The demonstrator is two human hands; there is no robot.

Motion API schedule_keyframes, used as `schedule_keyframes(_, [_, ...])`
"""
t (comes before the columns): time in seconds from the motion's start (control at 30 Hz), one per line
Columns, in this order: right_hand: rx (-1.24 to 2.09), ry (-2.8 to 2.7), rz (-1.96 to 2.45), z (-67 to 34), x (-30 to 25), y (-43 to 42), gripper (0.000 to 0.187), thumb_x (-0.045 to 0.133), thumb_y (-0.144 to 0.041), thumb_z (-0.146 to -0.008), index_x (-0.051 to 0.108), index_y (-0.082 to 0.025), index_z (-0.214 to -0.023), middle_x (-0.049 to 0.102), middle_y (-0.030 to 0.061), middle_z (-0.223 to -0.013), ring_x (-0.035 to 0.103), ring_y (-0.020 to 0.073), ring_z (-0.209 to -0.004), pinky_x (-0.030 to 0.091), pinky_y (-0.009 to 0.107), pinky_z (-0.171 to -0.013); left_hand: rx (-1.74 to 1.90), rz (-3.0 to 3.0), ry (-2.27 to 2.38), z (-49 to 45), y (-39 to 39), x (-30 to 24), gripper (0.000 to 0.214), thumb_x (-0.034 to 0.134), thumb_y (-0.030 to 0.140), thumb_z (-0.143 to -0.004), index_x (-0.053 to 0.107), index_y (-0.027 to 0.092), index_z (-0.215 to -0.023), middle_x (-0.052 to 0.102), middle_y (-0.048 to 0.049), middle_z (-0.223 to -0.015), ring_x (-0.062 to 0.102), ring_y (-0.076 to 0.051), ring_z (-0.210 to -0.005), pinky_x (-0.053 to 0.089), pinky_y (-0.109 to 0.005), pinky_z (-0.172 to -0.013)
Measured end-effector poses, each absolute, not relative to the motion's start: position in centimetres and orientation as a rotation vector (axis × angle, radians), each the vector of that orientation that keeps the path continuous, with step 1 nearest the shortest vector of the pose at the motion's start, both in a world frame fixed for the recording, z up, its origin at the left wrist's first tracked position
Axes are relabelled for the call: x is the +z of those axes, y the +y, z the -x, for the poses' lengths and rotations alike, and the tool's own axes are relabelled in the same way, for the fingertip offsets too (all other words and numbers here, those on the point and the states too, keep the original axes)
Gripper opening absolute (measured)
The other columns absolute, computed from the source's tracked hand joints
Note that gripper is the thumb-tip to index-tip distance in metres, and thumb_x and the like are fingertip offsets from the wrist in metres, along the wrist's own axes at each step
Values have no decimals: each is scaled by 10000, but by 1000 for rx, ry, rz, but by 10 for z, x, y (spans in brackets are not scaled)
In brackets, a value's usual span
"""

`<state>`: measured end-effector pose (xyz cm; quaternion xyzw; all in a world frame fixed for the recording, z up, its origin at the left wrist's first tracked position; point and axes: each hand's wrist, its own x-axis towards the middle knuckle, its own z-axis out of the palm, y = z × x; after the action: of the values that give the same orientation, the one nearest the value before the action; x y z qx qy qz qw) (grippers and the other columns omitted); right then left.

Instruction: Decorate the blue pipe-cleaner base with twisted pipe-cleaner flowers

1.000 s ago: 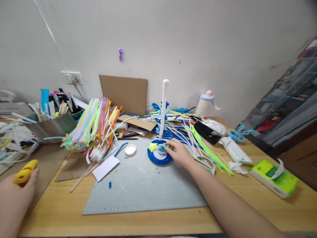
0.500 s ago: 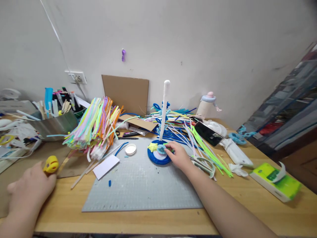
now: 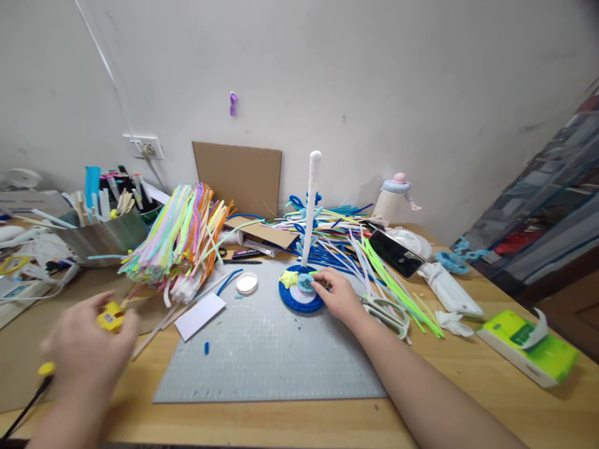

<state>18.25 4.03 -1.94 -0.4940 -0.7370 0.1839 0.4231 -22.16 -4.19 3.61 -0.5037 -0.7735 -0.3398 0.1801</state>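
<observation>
My left hand [image 3: 87,349], somewhat blurred, is wrapped round a yellow hot glue gun [image 3: 111,317], whose black cord [image 3: 28,402] trails at the lower left. My right hand [image 3: 337,294] pinches the edge of a small light-blue fuzzy piece [image 3: 306,282] against a round blue base [image 3: 299,307]. Beside that piece on the base sits a pale yellow star [image 3: 288,279]. From the back of the base rises an upright white fuzzy post [image 3: 311,206], with blue pipe-cleaner loops behind it. My fingers partly hide the base's right side.
The base stands on a grey cutting mat [image 3: 271,362]. Scissors [image 3: 386,315] lie right of my right hand. Around are pipe cleaners [image 3: 173,243], a white lid [image 3: 246,283], a white card [image 3: 200,315], a phone [image 3: 397,252], a bottle [image 3: 392,198] and a green box [image 3: 528,346].
My left hand has moved right with the glue gun, which has turned, and its cord has come into view. My right hand stays at the light-blue piece.
</observation>
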Motion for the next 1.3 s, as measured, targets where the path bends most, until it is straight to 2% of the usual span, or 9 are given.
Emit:
schedule_keyframes(0.1, [463, -1851, 1236, -183, -20, 41, 144, 558, -230, -808, 642, -176, -912, 605, 56, -881, 574, 170, -757, 466, 293, -700, -1061, 2130, -1936, 139, -27, 50, 285, 502, 376, -755, 558, 216, -984, 594, -54, -1016, 538, -244, -984, 407, -364, -868])
schedule_keyframes(0.2, [466, -1864, 1241, -183, -19, 41, 154, 552, -247, -816, 645, -188, -923, 607, 53, -871, 573, 170, -737, 466, 297, -687, -1144, 2658, -1702, 65, 4, 48, 233, 489, 294, -803, 577, 232, -1010, 610, -39, -1058, 552, -202, -987, 423, -338, -869])
schedule_keyframes(0.3, [456, -1875, 1232, -182, -17, 41, 147, 546, -252, -822, 644, -192, -913, 608, 52, -858, 572, 174, -744, 466, 302, -693, -1196, 2867, -1566, 17, 38, 32, 195, 520, 239, -807, 610, 212, -978, 651, -40, -984, 572, -189, -943, 431, -333, -849])
schedule_keyframes(0.4, [440, -1884, 1222, -182, -15, 40, 141, 550, -244, -820, 642, -189, -911, 609, 56, -857, 572, 182, -774, 466, 299, -692, -1221, 2917, -1449, -1, 59, 15, 133, 583, 228, -781, 647, 212, -897, 674, -31, -933, 580, -186, -914, 427, -325, -832])
schedule_keyframes(0.53, [452, -1900, 1180, -184, -15, 41, 156, 550, -230, -819, 644, -192, -938, 618, 62, -903, 577, 183, -821, 468, 295, -714, -1229, 2925, -1344, -1, 68, 1, 111, 565, 199, -801, 671, 221, -823, 686, -19, -837, 594, -165, -824, 429, -309, -788])
schedule_keyframes(0.73, [503, -1895, 1134, -190, -17, 45, 210, 480, -160, -840, 671, -203, -918, 642, 57, -926, 587, 185, -893, 450, 321, -819, -1277, 2919, -1306, -2, 69, -3, 121, 583, 205, -794, 682, 227, -860, 696, -28, -871, 604, -167, -842, 428, -314, -799])
schedule_keyframes(0.93, [513, -1811, 1159, -195, -17, 47, 197, 491, -176, -835, 671, -197, -911, 635, 59, -913, 586, 188, -891, 455, 329, -808, -1264, 2890, -1318, -2, 71, -3, 127, 564, 220, -811, 686, 233, -844, 701, -29, -878, 605, -174, -842, 420, -323, -804])
schedule_keyframes(1.1, [492, -1898, 1164, -194, -15, 45, 177, 577, -221, -797, 669, -197, -945, 598, 60, -924, 579, 176, -815, 474, 291, -688, -1192, 2876, -1301, -1, 68, -2, 139, 550, 230, -821, 683, 242, -859, 699, -24, -888, 599, -172, -861, 405, -326, -814])
schedule_keyframes(1.3, [471, -1916, 1164, -191, -18, 45, 173, 572, -205, -810, 663, -198, -957, 583, 56, -927, 568, 173, -834, 463, 288, -717, -1162, 2845, -1313, -1, 66, -4, 138, 542, 246, -829, 676, 238, -862, 700, -22, -890, 593, -173, -865, 389, -329, -806])
